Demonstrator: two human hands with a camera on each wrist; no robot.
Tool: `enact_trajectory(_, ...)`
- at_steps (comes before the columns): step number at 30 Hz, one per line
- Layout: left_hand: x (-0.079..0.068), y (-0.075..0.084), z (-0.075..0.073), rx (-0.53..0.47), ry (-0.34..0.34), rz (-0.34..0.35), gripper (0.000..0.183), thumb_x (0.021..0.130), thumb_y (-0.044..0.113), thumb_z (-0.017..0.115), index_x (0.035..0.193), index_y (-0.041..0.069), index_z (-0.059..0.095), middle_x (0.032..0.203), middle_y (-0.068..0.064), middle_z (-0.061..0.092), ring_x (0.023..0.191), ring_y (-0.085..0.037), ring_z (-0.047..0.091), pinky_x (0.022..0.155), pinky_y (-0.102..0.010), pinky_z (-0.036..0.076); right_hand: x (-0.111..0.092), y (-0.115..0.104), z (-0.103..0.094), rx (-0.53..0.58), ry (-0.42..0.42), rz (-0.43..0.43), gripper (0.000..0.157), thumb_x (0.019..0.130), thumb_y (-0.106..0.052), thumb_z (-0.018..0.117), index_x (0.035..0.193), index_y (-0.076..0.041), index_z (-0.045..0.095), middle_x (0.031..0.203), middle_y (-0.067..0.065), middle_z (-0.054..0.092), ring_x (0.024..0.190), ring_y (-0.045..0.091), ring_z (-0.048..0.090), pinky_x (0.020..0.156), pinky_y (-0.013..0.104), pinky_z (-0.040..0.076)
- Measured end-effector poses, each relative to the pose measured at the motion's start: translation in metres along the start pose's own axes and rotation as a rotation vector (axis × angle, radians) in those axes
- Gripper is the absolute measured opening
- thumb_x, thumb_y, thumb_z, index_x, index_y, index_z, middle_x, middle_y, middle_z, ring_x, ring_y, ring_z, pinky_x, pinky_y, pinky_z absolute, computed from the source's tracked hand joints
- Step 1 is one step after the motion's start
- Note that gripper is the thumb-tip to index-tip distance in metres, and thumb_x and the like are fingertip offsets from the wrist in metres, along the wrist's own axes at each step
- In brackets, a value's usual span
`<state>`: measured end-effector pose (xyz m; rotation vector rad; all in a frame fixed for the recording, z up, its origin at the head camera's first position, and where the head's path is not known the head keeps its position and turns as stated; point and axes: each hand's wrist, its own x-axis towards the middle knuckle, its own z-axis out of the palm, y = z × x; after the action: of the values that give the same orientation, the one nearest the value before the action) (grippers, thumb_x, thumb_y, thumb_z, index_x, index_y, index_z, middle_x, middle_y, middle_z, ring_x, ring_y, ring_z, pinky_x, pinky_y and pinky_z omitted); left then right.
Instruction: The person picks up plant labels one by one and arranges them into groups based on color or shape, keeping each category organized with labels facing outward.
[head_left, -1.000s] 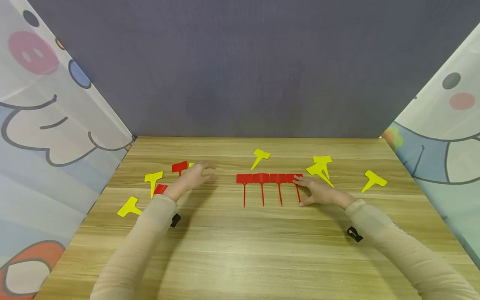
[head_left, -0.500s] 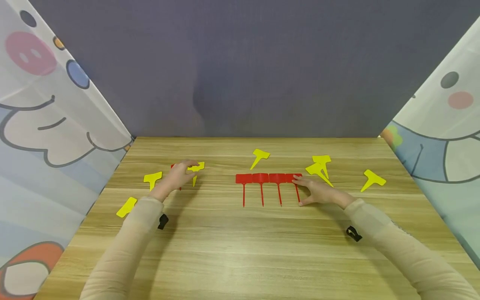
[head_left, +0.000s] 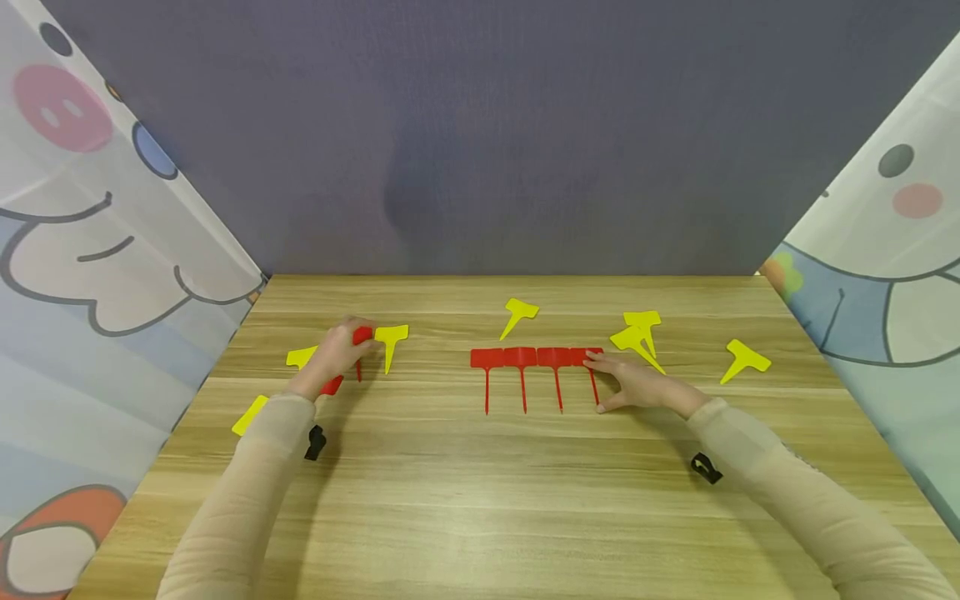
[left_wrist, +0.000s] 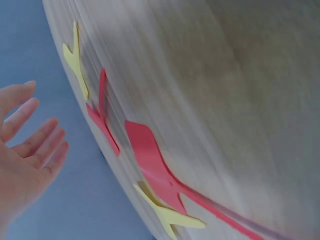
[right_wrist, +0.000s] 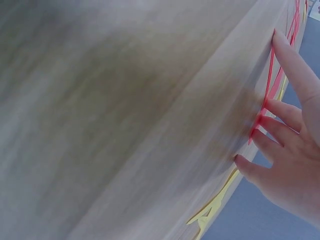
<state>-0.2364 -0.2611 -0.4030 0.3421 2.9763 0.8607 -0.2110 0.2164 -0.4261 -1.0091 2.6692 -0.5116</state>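
Note:
Several red T-shaped plant labels (head_left: 520,357) lie side by side in a row mid-table, stems toward the person. My right hand (head_left: 633,383) rests at the row's right end, its spread fingertips on the last red label (right_wrist: 260,119). My left hand (head_left: 333,354) hovers over the table's left side, fingers loosely bent and holding nothing in the left wrist view. Beneath and beside it are a red plant label (head_left: 363,334) and another red label (head_left: 332,386), partly hidden by the hand. A yellow plant label (head_left: 392,335) lies just right of its fingers.
More yellow labels are scattered about: one at the back middle (head_left: 519,311), an overlapping pair (head_left: 637,333) beyond the right hand, one farther right (head_left: 744,360), and two partly covered by the left arm. A grey wall (head_left: 480,167) rises behind the table; printed curtains flank it.
My left hand has moved left, past the yellow label, to the red label beside it. The right hand has stayed on the end of the red row.

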Motion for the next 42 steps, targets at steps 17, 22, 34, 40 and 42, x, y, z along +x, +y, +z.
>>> enact_trajectory(17, 0.004, -0.016, -0.002, 0.054, -0.025, -0.065, 0.043, 0.087, 0.012, 0.054, 0.124, -0.008, 0.042, 0.125, -0.031, 0.036, 0.116, -0.047, 0.032, 0.096, -0.055, 0.027, -0.001, -0.001, 0.001, 0.03, -0.013, 0.02, 0.079, 0.07, -0.032, 0.073, 0.128, 0.009, 0.039, 0.136, 0.026, 0.03, 0.122, 0.046, 0.027, 0.095, 0.055, 0.028)
enact_trajectory(22, 0.006, -0.022, -0.002, 0.067, -0.037, -0.085, 0.044, 0.089, 0.013, 0.053, 0.125, -0.008, 0.041, 0.126, -0.033, 0.034, 0.116, -0.048, 0.031, 0.095, -0.056, 0.028, -0.001, -0.002, 0.0, 0.049, -0.02, 0.025, 0.079, 0.07, -0.031, 0.073, 0.129, 0.009, 0.038, 0.137, 0.026, 0.028, 0.123, 0.045, 0.026, 0.095, 0.055, 0.028)
enact_trajectory(34, 0.014, -0.029, 0.0, 0.067, -0.066, -0.124, 0.043, 0.089, 0.015, 0.053, 0.124, -0.008, 0.042, 0.122, -0.033, 0.036, 0.107, -0.045, 0.041, 0.09, -0.052, 0.037, -0.001, -0.001, 0.001, 0.057, -0.019, 0.03, 0.077, 0.071, -0.03, 0.073, 0.129, 0.008, 0.038, 0.138, 0.024, 0.028, 0.124, 0.043, 0.025, 0.096, 0.054, 0.028)
enact_trajectory(40, 0.017, -0.03, 0.0, 0.06, -0.078, -0.151, 0.046, 0.089, 0.016, 0.053, 0.125, -0.008, 0.041, 0.123, -0.034, 0.035, 0.107, -0.045, 0.039, 0.09, -0.052, 0.036, -0.001, -0.002, 0.0, 0.058, -0.029, 0.047, 0.077, 0.072, -0.029, 0.072, 0.13, 0.007, 0.037, 0.14, 0.023, 0.026, 0.125, 0.042, 0.024, 0.097, 0.052, 0.028)
enact_trajectory(42, 0.018, -0.031, 0.0, 0.059, -0.077, -0.156, 0.046, 0.088, 0.017, 0.054, 0.125, -0.009, 0.04, 0.123, -0.034, 0.035, 0.109, -0.046, 0.038, 0.092, -0.052, 0.034, -0.001, -0.002, 0.0, 0.059, -0.032, 0.051, 0.078, 0.072, -0.029, 0.072, 0.131, 0.007, 0.037, 0.14, 0.023, 0.026, 0.125, 0.042, 0.024, 0.097, 0.052, 0.028)
